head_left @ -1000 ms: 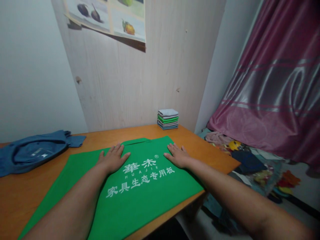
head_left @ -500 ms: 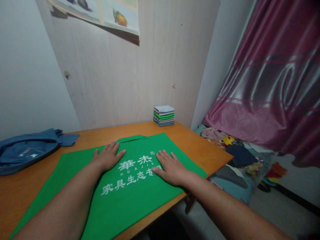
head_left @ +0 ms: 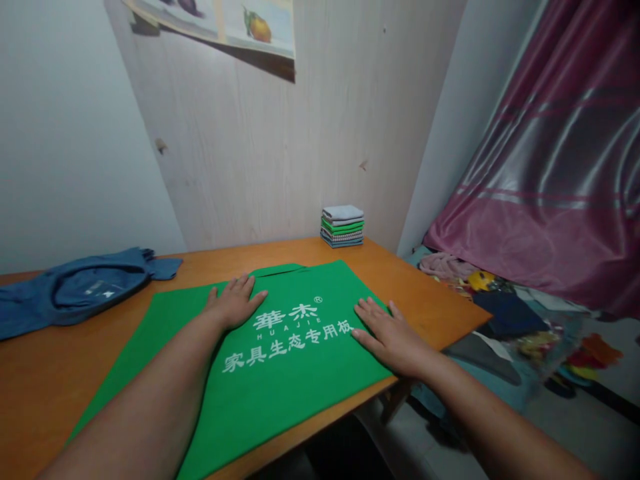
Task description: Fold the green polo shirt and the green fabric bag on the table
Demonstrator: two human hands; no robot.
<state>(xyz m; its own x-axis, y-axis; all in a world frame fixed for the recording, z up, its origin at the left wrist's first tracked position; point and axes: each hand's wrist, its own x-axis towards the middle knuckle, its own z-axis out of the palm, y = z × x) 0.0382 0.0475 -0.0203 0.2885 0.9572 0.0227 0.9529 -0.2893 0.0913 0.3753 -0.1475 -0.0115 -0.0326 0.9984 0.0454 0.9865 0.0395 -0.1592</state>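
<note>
A green shirt point(head_left: 295, 380) with white printed characters lies spread flat on the wooden table, its collar side toward the wall. My left hand point(head_left: 234, 303) rests flat on it near the collar, fingers stretched out. On the right part of the shirt, beside the end of the lettering, my right hand point(head_left: 387, 333) lies palm down with fingers spread. Neither hand grips the cloth. My left forearm covers part of the shirt's left side.
A crumpled blue garment point(head_left: 95, 283) lies on the table point(head_left: 420, 293) at the left. A stack of folded cloths point(head_left: 343, 225) stands by the wall at the back. Right of the table are a pink curtain point(head_left: 515, 220) and a heap of mixed items point(head_left: 500, 310).
My right hand has slid right across the shirt, uncovering the end of the lettering. My left hand stays near the collar. The camera view has shifted slightly left.
</note>
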